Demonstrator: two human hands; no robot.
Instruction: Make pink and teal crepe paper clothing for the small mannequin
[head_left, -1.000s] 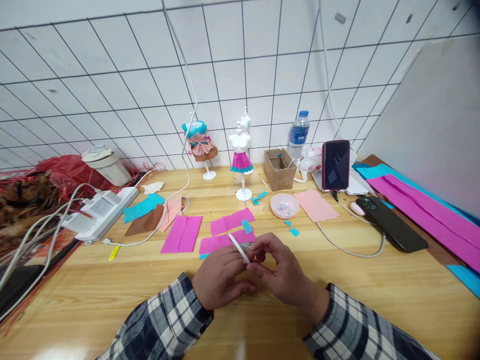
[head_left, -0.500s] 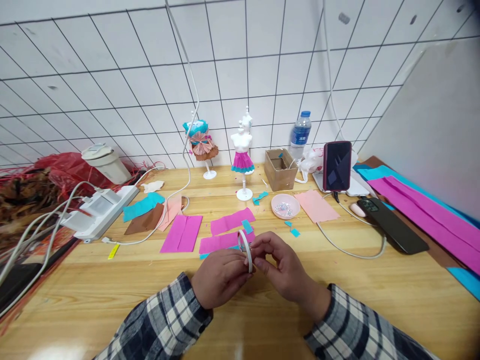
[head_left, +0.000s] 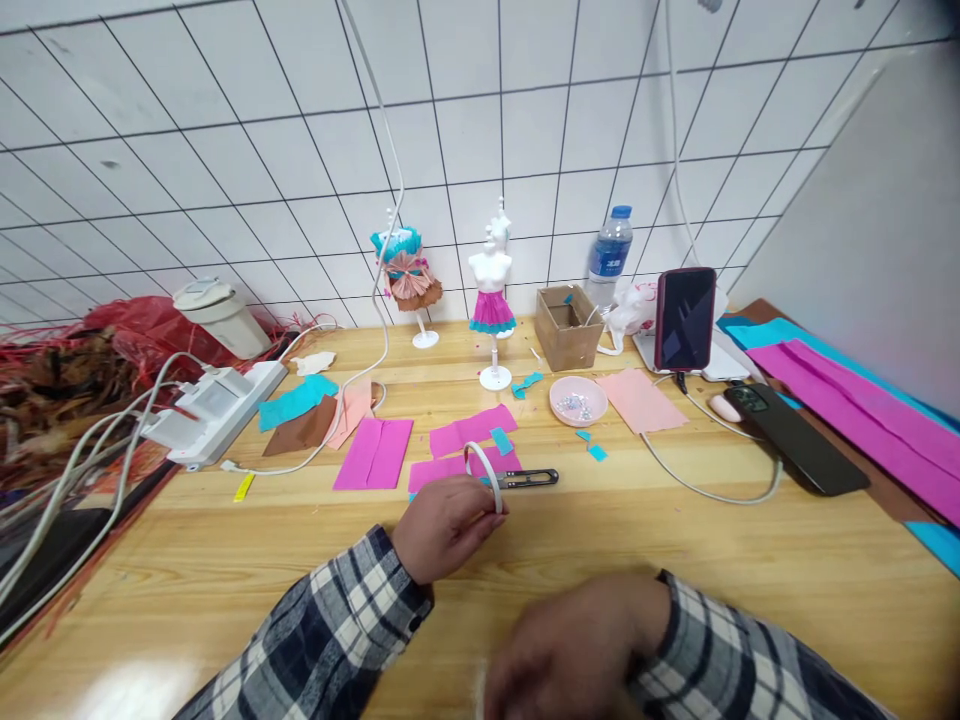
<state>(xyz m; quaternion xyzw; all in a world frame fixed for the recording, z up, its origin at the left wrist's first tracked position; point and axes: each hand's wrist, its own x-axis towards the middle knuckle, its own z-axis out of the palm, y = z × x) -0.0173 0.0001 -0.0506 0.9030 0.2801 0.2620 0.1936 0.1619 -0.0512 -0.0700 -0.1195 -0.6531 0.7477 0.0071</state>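
Note:
My left hand (head_left: 454,525) is closed on a narrow roll of white tape (head_left: 486,475), a thin ring standing on edge above the table. My right hand (head_left: 574,645) is low at the bottom edge, apart from the roll and smeared by motion, so its fingers do not show clearly. A faint pale streak lies beside it; I cannot tell what it is. Just beyond the roll are black thread snips (head_left: 531,479), partly hidden by it. Magenta paper strips (head_left: 472,432) and a small blue scrap (head_left: 502,440) lie behind my left hand.
A small white mannequin (head_left: 491,290) wears a magenta and blue skirt; a dressed one (head_left: 409,275) stands left. Beyond are a bowl of beads (head_left: 578,402), a cardboard box (head_left: 568,328), a water bottle (head_left: 611,250) and phones (head_left: 684,320). A power strip (head_left: 217,415) trails cables left.
My right hand has left the tape roll and moved down toward me to the bottom edge. My left hand keeps holding the roll. The snips now show more fully.

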